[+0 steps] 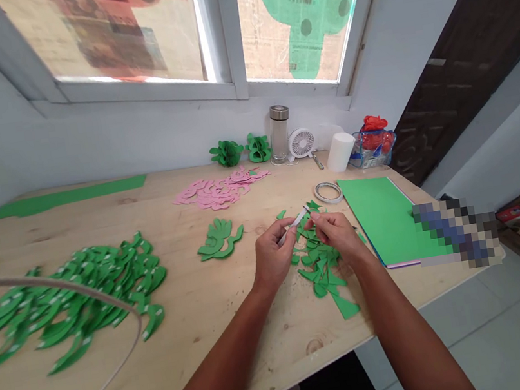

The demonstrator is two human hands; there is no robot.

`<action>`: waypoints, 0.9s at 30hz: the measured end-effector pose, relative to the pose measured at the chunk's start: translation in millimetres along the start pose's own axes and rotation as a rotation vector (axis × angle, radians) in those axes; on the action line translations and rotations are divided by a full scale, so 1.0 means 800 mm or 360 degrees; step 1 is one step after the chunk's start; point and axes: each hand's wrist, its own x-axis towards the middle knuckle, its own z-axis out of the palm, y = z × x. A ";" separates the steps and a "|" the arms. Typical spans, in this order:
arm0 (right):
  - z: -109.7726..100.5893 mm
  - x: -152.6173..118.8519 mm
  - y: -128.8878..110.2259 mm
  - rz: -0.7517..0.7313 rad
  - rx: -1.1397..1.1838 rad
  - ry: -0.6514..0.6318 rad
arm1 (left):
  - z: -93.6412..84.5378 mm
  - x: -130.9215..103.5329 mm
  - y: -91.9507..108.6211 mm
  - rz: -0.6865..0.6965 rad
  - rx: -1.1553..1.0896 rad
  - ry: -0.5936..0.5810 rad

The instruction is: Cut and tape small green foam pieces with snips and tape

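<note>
The left hand [273,255] has its fingers closed around a thin pale strip [298,218]. The strip is up above a pile of green scraps [322,267] on the counter [239,315], between the 2 hands. The right hand [336,232] has its fingers bent in close by the far end of the strip. I cannot tell if they pinch it or just sit beside it.

The strip looks light and thin. It seems straight and a bit stiff, but I cannot tell what it is made of. It may be smooth and could slip. A good place to hold it would be the near end, flat between the thumb and 1 finger, with no hard squeeze.

It is long and skinny. Its long line runs on a slant: the near end is at the left palm, and the far end points away and to the right, toward the roll of tape [317,195].
</note>
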 end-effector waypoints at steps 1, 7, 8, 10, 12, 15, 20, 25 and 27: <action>0.000 0.000 0.000 0.0000 0.0002 0.0002 | 0.000 0.000 0.000 0.0007 0.0006 -0.0003; 0.000 0.000 0.001 -0.0041 -0.0008 0.0022 | 0.000 -0.001 0.001 0.0045 0.0054 -0.0002; 0.001 -0.001 0.001 -0.0043 -0.0008 0.0025 | 0.000 -0.001 0.001 0.0043 0.0051 -0.0001; 0.001 -0.001 0.000 -0.0039 -0.0005 0.0026 | 0.000 0.000 0.000 0.0039 0.0048 0.0001; 0.002 -0.002 -0.001 -0.0040 -0.0003 0.0030 | 0.000 0.000 -0.001 0.0038 0.0049 0.0001; 0.002 -0.002 -0.001 -0.0040 -0.0005 0.0035 | 0.000 0.000 -0.002 0.0021 0.0033 0.0009; 0.002 -0.001 0.000 -0.0027 -0.0003 0.0034 | -0.001 0.000 -0.002 0.0020 0.0032 -0.0004; 0.002 -0.001 0.000 -0.0031 -0.0010 0.0037 | 0.000 0.000 -0.002 0.0014 0.0025 -0.0010; 0.002 -0.001 0.001 -0.0021 -0.0010 0.0035 | 0.000 0.000 -0.002 0.0018 0.0024 -0.0012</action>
